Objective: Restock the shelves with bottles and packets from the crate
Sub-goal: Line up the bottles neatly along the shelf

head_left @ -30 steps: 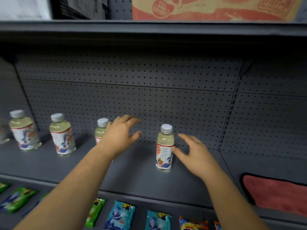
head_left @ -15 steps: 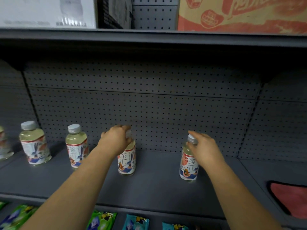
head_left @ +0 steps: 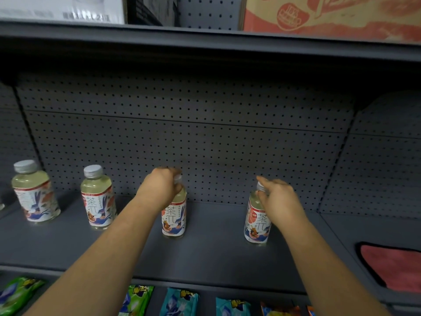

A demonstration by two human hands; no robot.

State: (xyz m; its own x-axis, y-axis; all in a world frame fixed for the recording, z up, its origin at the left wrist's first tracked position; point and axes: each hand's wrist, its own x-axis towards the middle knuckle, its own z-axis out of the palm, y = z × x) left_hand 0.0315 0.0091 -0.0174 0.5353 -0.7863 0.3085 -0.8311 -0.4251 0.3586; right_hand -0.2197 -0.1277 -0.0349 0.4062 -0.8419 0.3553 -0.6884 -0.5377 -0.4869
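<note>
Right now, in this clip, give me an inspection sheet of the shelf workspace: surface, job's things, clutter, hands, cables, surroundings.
Surface: grey shelf with a perforated back panel.
Job's things: four tea bottles upright in a spaced row; far-left bottle and second bottle stand free; snack packets on the lower shelf. Crate not in view.
Clutter: red cloth at the shelf's right end.
Hands: left hand holds the third bottle at its cap; right hand holds the fourth bottle at its cap. Each grip is from above.
Cables: nothing seen.
Surroundings: cardboard box and white box on the shelf above.
</note>
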